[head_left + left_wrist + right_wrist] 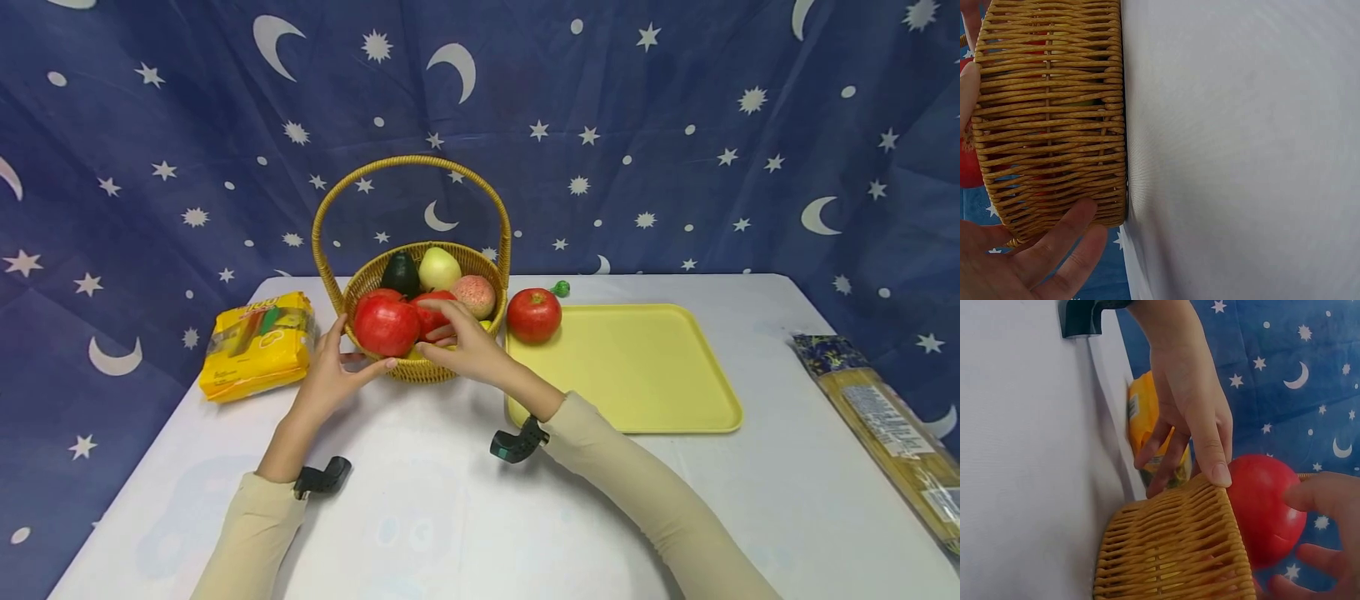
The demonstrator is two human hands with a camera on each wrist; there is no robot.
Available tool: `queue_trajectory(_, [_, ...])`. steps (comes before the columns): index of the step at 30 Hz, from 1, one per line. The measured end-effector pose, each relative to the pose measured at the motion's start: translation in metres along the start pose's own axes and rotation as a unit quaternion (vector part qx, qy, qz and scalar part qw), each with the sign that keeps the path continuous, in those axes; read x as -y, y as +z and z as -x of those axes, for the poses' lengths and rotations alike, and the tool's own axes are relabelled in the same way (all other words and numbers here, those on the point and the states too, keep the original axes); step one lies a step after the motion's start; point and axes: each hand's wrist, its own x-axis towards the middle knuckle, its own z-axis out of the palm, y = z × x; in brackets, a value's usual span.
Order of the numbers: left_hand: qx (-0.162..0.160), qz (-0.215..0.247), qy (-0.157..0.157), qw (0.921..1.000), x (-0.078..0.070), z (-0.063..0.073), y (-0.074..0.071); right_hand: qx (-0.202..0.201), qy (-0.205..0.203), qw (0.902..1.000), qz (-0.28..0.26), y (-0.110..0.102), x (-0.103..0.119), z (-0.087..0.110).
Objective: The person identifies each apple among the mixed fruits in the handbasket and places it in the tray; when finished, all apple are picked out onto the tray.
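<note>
Brimming with fruit (387,327): golden-brown wicker basket (422,372), tall arched handle (412,159).

Consists of a table (465,467) covered in white cloth, with faint bluish figures in the foreground. Supports, at the rear and left of center, a wicker basket (423,372), upright with handle raised. Carries, between basket and left edge, a yellow packet (258,346). Holds, right of the basket, a yellow tray (630,367) and, just behind it, a small green item (561,288). Bears, along the right edge, a long, partly transparent packet (885,408) with white labels.
</note>
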Motion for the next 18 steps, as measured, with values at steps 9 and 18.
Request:
queue_trajectory(9, [-0.002, 0.001, 0.005, 1.0000, 0.000, 0.000, 0.000, 0.031, 0.026, 0.9988, 0.028, 0.006, 0.000, -0.012])
queue_trajectory(18, [0.001, 0.001, -0.003, 1.0000, 0.001, 0.001, 0.000, 0.021, 0.032, 0.9981, 0.048, 0.015, -0.001, -0.021])
